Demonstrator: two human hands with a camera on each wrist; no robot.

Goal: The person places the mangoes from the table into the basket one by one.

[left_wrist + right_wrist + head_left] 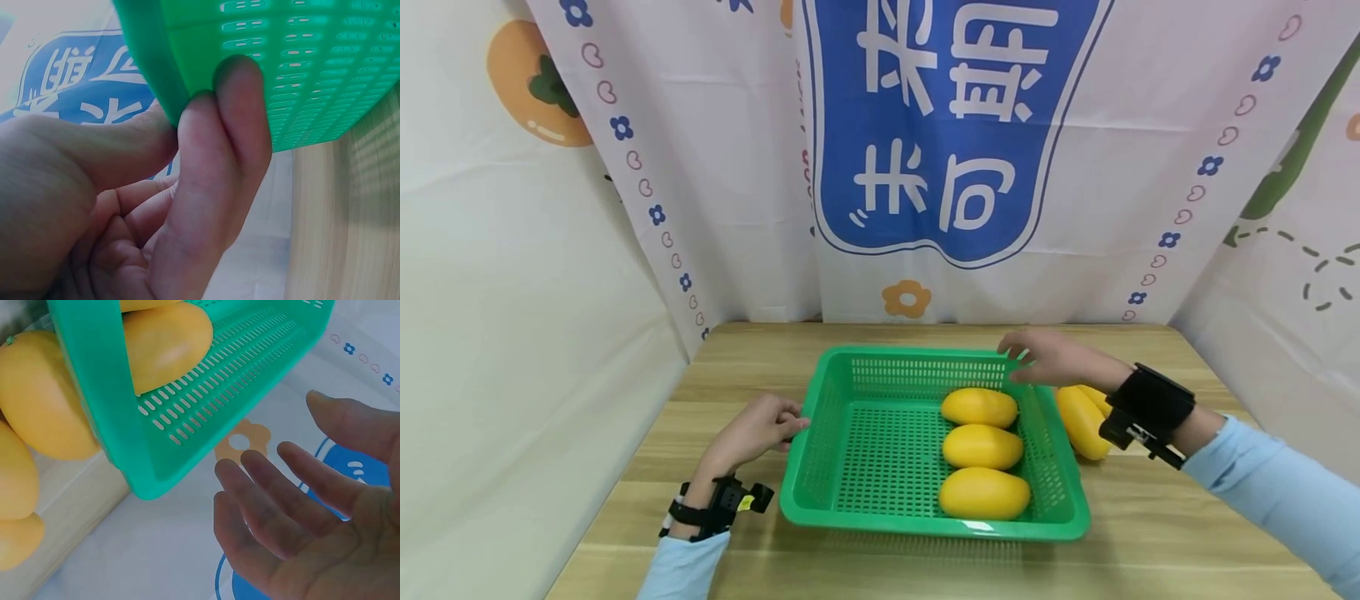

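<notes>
A green plastic basket [891,523] with slotted walls stands on the wooden table. Three yellow mangoes [983,493] lie in a column along its right side. At the basket's left rim, my left hand [758,433] pinches the edge between thumb and fingers; the left wrist view shows the fingertips [240,81] against the outer wall. My right hand [1048,357] hovers over the far right corner, fingers spread and loosely bent, with nothing in them. More mangoes [1081,423] lie outside the basket on the right, partly hidden behind the right forearm.
The wooden table [752,367] runs back to a printed white cloth [737,208] with a blue panel. White cloth also hangs along both sides. In the right wrist view, several mangoes [47,394] sit close against the basket's outer wall.
</notes>
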